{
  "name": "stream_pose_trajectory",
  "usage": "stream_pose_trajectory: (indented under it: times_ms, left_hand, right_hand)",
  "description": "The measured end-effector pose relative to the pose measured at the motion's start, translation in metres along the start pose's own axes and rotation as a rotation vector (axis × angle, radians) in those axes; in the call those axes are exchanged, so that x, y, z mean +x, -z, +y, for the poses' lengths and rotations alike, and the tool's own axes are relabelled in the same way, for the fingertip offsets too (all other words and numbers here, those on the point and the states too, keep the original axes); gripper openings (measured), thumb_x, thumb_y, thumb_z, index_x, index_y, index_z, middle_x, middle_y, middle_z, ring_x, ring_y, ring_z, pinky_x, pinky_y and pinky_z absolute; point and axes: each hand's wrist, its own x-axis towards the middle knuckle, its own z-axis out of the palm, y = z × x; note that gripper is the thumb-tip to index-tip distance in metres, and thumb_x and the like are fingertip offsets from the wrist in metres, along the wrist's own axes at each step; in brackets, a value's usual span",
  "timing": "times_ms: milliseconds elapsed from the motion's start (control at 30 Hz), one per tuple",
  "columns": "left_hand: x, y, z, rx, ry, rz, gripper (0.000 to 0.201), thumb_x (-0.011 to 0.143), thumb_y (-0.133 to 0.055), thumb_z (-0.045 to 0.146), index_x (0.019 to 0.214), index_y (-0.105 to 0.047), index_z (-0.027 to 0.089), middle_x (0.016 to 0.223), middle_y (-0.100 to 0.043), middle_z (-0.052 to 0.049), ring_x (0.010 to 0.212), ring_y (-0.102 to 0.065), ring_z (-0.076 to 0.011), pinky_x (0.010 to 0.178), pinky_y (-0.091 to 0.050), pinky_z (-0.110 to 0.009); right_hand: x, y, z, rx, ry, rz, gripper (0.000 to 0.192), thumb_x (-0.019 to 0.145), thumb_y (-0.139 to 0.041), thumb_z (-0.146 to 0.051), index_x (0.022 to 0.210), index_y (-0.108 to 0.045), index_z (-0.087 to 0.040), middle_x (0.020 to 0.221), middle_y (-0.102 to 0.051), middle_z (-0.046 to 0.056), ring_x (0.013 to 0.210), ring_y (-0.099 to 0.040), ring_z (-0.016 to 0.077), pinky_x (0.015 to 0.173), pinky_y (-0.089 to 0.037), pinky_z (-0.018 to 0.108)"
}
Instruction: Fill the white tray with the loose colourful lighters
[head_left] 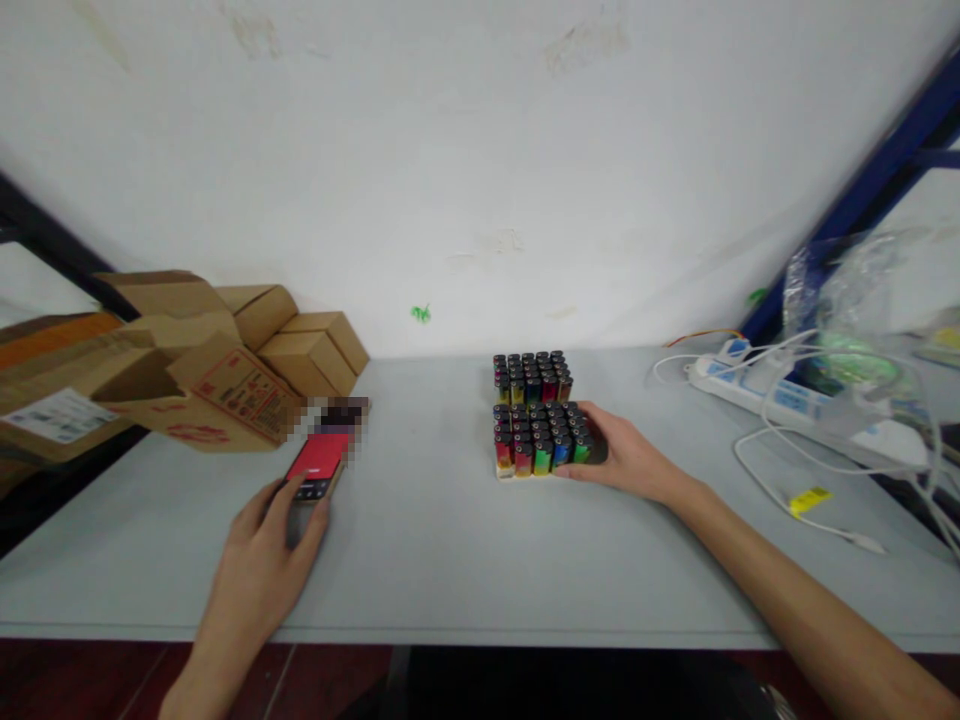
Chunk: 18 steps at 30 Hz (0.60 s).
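Observation:
My left hand lies at the near end of a smartphone with a red screen, its fingers apart and a fingertip on the screen. The phone is flat on the table, its far end blurred out. My right hand is closed around the right side of the nearer block of lighters, thumb at the front corner and fingers behind. These lighters stand upright in rows in a pale tray, with black tops and pink, green and blue bodies. A second block of lighters stands just behind it.
On the left are an open cardboard box and smaller brown boxes. To the right lies a white power strip with tangled cables and clear plastic wrap. A white wall rises behind the grey table.

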Motion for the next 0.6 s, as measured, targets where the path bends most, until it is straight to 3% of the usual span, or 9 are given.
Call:
stream_pose_trajectory:
  times_ms: [600]
  left_hand:
    - [-0.0004,0.0001,0.0001,-0.001,0.018,-0.011,0.079,0.098,-0.033,0.067,0.135,-0.062,0.003,0.138,-0.060,-0.027,0.131,-0.058,-0.0436,0.120,-0.042,-0.057]
  right_hand:
    - [0.0010,0.0008,-0.0004,-0.004,-0.032,-0.017,0.074,0.077,-0.086,-0.055,0.134,-0.056,-0.018,0.116,-0.073,0.012,0.099,-0.069,0.0313,0.083,-0.059,0.043]
